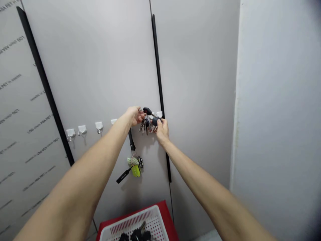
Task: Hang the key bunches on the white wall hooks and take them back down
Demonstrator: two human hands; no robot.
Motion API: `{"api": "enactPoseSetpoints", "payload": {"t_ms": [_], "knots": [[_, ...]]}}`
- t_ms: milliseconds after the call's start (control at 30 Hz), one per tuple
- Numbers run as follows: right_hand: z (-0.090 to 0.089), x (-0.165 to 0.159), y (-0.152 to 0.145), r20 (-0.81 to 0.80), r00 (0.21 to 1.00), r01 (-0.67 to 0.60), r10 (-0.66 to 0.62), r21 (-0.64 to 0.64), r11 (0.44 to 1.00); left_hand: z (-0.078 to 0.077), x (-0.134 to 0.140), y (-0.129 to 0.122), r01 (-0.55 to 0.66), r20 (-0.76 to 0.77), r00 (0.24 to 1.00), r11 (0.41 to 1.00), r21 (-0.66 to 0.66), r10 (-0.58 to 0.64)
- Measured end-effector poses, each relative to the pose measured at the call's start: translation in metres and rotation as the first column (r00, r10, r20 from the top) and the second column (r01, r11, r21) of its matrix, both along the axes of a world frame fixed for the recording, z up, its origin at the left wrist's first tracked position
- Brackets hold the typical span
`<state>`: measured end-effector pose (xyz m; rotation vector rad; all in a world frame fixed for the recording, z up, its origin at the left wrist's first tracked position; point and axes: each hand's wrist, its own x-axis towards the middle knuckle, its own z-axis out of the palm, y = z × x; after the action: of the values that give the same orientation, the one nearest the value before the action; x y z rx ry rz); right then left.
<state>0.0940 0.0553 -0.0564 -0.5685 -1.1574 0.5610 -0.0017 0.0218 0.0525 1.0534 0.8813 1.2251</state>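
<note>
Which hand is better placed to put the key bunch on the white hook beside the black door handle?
The right hand, probably. It holds the key bunch on the side touching the white hook. The left hand grips the far side.

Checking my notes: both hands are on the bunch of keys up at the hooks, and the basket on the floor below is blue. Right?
Not quite. The head view shows the basket is white, on a red base. Both the left hand and the right hand are on the bunch of keys at the hooks.

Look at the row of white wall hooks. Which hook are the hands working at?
The rightmost hook, beside the black door strip; the others sit bare, further left.
</note>
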Motion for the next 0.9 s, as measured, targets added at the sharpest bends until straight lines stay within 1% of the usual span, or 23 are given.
{"api": "enactPoseSetpoints", "payload": {"t_ms": [67, 133, 167, 200, 267, 300, 333, 367, 433, 467, 533, 600, 633, 700, 800, 833, 900], "knots": [[-0.004, -0.001, -0.004, 0.083, 0.984, 0.151, -0.155, 0.043, 0.988, -0.004, -0.006, -0.003, 0.050, 0.038, 0.998, 0.999, -0.012, -0.050], [-0.009, 0.003, -0.008, 0.250, 0.923, 0.265, -0.293, 0.141, 0.954, -0.010, -0.016, -0.008, 0.110, -0.001, 0.994, 0.993, -0.040, -0.110], [-0.011, 0.007, -0.009, 0.351, 0.872, 0.284, -0.342, 0.207, 0.936, -0.013, -0.021, -0.011, 0.120, -0.041, 0.992, 0.991, -0.055, -0.123], [-0.013, 0.012, -0.010, 0.453, 0.809, 0.274, -0.376, 0.275, 0.921, -0.015, -0.026, -0.012, 0.115, -0.087, 0.989, 0.991, -0.063, -0.120], [-0.015, 0.024, -0.011, 0.616, 0.675, 0.207, -0.407, 0.371, 0.905, -0.016, -0.033, -0.014, 0.078, -0.149, 0.985, 0.996, -0.039, -0.083], [-0.014, 0.029, -0.012, 0.656, 0.628, 0.192, -0.419, 0.391, 0.900, -0.015, -0.034, -0.014, 0.062, -0.164, 0.984, 0.998, -0.017, -0.064], [-0.011, 0.033, -0.013, 0.665, 0.607, 0.205, -0.435, 0.398, 0.894, -0.014, -0.035, -0.014, 0.055, -0.177, 0.983, 0.998, 0.003, -0.054], [-0.007, 0.035, -0.016, 0.647, 0.611, 0.238, -0.456, 0.399, 0.886, -0.011, -0.035, -0.014, 0.059, -0.195, 0.979, 0.998, 0.015, -0.055], [0.007, 0.033, -0.022, 0.589, 0.643, 0.298, -0.490, 0.396, 0.868, -0.006, -0.032, -0.014, 0.074, -0.250, 0.966, 0.997, 0.012, -0.069], [0.016, 0.028, -0.026, 0.575, 0.655, 0.298, -0.491, 0.400, 0.867, -0.004, -0.030, -0.013, 0.077, -0.271, 0.960, 0.997, 0.007, -0.072], [0.032, 0.013, -0.032, 0.614, 0.652, 0.224, -0.444, 0.404, 0.887, -0.001, -0.028, -0.014, 0.064, -0.276, 0.959, 0.998, 0.004, -0.061], [0.042, -0.003, -0.034, 0.673, 0.648, 0.149, -0.356, 0.347, 0.926, -0.001, -0.028, -0.014, 0.032, -0.257, 0.966, 0.999, 0.004, -0.030], [0.043, -0.009, -0.033, 0.684, 0.659, 0.132, -0.314, 0.306, 0.943, -0.003, -0.028, -0.014, 0.018, -0.254, 0.967, 1.000, 0.002, -0.017], [0.039, -0.014, -0.029, 0.692, 0.679, 0.098, -0.246, 0.247, 0.964, -0.007, -0.030, -0.013, -0.020, -0.256, 0.966, 1.000, 0.006, 0.020], [0.019, -0.007, -0.023, 0.703, 0.692, 0.015, -0.164, 0.212, 0.977, -0.015, -0.030, -0.015, -0.071, -0.239, 0.968, 0.997, 0.027, 0.075], [0.011, -0.002, -0.023, 0.682, 0.720, 0.002, -0.128, 0.181, 0.983, -0.019, -0.029, -0.018, -0.077, -0.237, 0.968, 0.996, 0.039, 0.084], [-0.006, 0.007, -0.028, 0.573, 0.817, 0.015, -0.055, 0.074, 0.997, -0.032, -0.029, -0.028, -0.056, -0.266, 0.961, 0.995, 0.079, 0.075]]}}
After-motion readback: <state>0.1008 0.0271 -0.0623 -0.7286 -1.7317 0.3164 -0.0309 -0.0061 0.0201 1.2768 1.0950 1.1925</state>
